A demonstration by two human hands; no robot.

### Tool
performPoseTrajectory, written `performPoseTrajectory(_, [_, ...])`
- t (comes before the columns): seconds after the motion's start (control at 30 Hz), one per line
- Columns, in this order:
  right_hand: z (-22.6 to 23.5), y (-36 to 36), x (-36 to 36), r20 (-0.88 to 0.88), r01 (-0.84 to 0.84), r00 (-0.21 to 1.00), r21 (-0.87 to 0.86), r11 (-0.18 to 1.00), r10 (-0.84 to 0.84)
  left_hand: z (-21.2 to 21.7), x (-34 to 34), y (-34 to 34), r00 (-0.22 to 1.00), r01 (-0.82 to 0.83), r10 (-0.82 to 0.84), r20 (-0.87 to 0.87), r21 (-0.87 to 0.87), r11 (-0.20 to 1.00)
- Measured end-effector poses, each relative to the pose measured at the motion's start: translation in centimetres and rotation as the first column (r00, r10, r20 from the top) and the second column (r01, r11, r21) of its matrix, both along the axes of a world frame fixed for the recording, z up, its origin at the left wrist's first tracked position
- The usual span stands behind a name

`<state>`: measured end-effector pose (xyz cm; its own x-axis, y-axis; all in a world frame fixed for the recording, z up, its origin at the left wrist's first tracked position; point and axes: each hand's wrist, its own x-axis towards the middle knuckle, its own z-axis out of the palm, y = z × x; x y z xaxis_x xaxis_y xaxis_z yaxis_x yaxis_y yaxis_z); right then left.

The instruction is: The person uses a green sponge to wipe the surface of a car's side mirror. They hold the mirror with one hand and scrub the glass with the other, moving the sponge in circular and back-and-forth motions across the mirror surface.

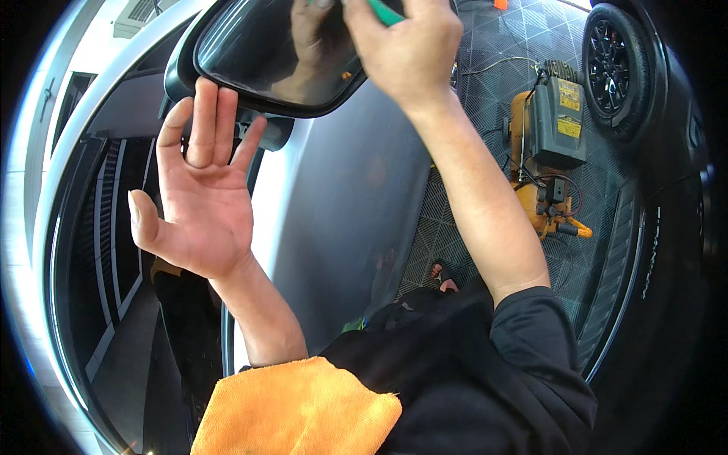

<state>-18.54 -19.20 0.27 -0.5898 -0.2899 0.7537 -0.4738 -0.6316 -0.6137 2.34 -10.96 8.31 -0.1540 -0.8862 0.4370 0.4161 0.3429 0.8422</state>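
Observation:
A car's side mirror point(265, 57) with a black housing fills the top middle. My left hand point(205, 182) is open, palm toward me, with its fingertips against the mirror's lower rim. My right hand point(409, 49) is closed on a green flat-edged tool point(385, 11) over the right part of the glass. Most of that tool lies behind my fingers and past the upper edge, so its kind cannot be made out. The mirror glass reflects a hand. An orange cloth point(299, 409) lies over my left upper arm.
The grey car door point(341, 205) stands below the mirror, with its dark side window point(98, 227) at left. On the patterned floor to the right is a grey and orange machine point(557, 121) with cables. A dark car with a black wheel point(610, 68) stands beyond it.

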Motion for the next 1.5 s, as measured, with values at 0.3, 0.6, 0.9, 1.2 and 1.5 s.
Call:
performPoseTrajectory(0.3, [-2.2,1.1,0.7,-0.152,0.083,0.985,0.045,0.996,-0.075,-0.3,0.3,0.1,0.999,0.007,-0.006,0.043,-0.029,1.000])
performPoseTrajectory(0.6, [-1.0,3.2,4.0,-0.324,-0.078,0.946,-0.247,0.966,-0.006,-0.1,0.6,-0.1,0.992,0.116,-0.116,-0.041,0.007,0.993])
performPoseTrajectory(0.9, [-0.2,3.4,3.8,-0.220,0.024,0.974,-0.136,0.990,-0.054,-0.4,0.0,0.0,0.996,0.077,-0.078,-0.034,-0.011,0.997])
performPoseTrajectory(1.2, [1.3,1.2,1.8,-0.155,0.083,0.982,-0.156,0.984,-0.107,-0.5,-0.4,0.4,0.995,-0.024,0.029,0.096,-0.058,0.998])
performPoseTrajectory(1.5, [0.4,3.0,2.0,-0.277,0.028,0.959,-0.130,0.991,-0.063,0.3,-0.7,1.1,0.954,-0.034,0.090,0.286,-0.194,0.980])
